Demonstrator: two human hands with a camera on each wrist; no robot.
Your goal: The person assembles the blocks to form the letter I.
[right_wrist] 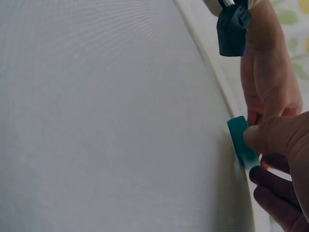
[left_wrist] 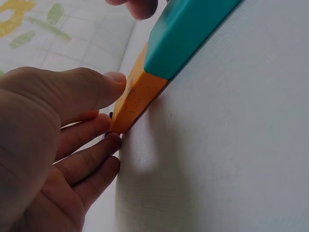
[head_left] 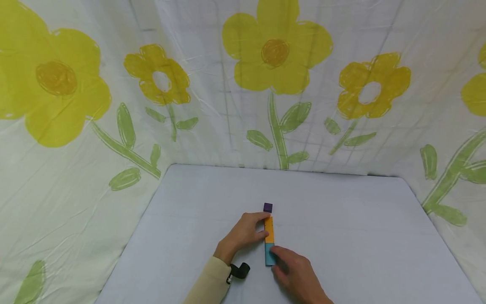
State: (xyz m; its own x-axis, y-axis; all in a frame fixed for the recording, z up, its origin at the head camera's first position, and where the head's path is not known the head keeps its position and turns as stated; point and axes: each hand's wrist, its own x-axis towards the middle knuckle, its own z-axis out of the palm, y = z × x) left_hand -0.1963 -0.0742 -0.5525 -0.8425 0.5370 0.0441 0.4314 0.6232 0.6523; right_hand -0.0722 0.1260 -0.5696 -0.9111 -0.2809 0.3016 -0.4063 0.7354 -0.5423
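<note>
A teal block (head_left: 270, 254) and an orange block (head_left: 269, 230) lie end to end in one line on the white table. In the left wrist view the teal block (left_wrist: 188, 36) meets the orange block (left_wrist: 137, 96) at a flush seam. My left hand (head_left: 243, 231) holds the orange block, thumb along its side and fingertips at its far end. From the near right, my right hand (head_left: 298, 272) grips the teal block between thumb and fingers. Just past the orange block sits a small dark purple cube (head_left: 268, 207), close to the left fingertips.
The white table (head_left: 341, 219) reaches back to a hanging cloth (head_left: 205, 126) printed with yellow flowers. A black wrist camera (head_left: 240, 270) is strapped at my left sleeve cuff (head_left: 212, 278).
</note>
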